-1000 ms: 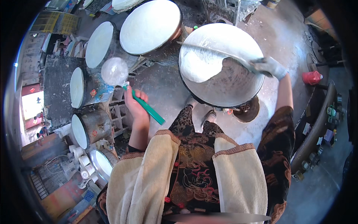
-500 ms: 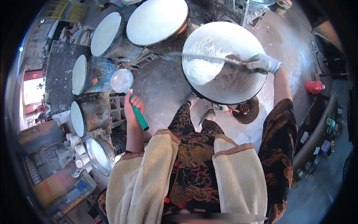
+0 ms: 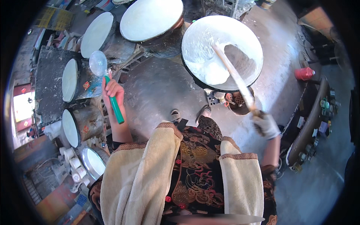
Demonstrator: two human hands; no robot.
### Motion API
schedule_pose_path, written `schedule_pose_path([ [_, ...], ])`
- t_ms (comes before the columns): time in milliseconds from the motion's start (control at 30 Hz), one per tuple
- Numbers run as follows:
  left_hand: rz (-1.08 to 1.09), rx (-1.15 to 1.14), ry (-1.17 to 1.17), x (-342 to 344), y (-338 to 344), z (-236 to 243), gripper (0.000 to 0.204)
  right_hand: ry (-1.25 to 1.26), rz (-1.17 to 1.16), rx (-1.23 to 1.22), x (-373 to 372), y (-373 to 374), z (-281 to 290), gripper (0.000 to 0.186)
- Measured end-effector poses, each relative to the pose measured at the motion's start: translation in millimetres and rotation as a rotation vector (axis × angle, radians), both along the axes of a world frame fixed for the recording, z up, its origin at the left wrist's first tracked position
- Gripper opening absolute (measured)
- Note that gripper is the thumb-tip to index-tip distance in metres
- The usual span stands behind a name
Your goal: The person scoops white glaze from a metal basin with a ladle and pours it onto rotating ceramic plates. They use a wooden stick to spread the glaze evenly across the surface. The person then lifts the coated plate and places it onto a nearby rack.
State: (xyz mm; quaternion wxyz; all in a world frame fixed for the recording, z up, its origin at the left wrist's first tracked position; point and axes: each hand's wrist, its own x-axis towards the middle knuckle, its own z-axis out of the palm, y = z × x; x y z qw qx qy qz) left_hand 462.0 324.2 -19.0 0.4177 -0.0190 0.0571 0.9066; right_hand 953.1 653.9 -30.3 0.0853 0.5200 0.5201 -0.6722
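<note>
My bare left hand (image 3: 114, 90) is closed round the green handle (image 3: 117, 110) of a ladle with a round, translucent head (image 3: 98, 63), held out left of my body. My gloved right hand (image 3: 265, 125) grips the near end of a long pale stick (image 3: 238, 80), slightly blurred, whose far end reaches into a wide, pale pan (image 3: 242, 28) ahead of me. A thick white mass (image 3: 210, 67) lies in the pan's left part, beside a bare brownish patch (image 3: 240, 62). The pan sits over a round dark stove (image 3: 240, 108), beyond my feet (image 3: 203, 112).
Round white-topped vessels (image 3: 150, 18) on dark drums line the back and left. A dark board (image 3: 48, 86) and white rolls (image 3: 73, 161) lie left. A red container (image 3: 304, 74) and a curved counter (image 3: 311, 123) with small items are at right, along with cables.
My right hand has moved from the pan's right rim down toward me, swinging the stick from crosswise to pointing away from me. My left hand and ladle have shifted left.
</note>
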Motion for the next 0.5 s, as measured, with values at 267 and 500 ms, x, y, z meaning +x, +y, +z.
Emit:
schedule_pose_path([
  [267,-0.114,-0.092,-0.042,-31.4,-32.1,-6.7,0.037,0.180,-0.180,0.256,-214.9,-172.7,-74.7,0.018],
  [500,-0.148,-0.109,0.178,-57.0,-89.5,-2.9,0.038,-0.407,-0.150,0.873,-147.1,-182.7,-91.9,0.036],
])
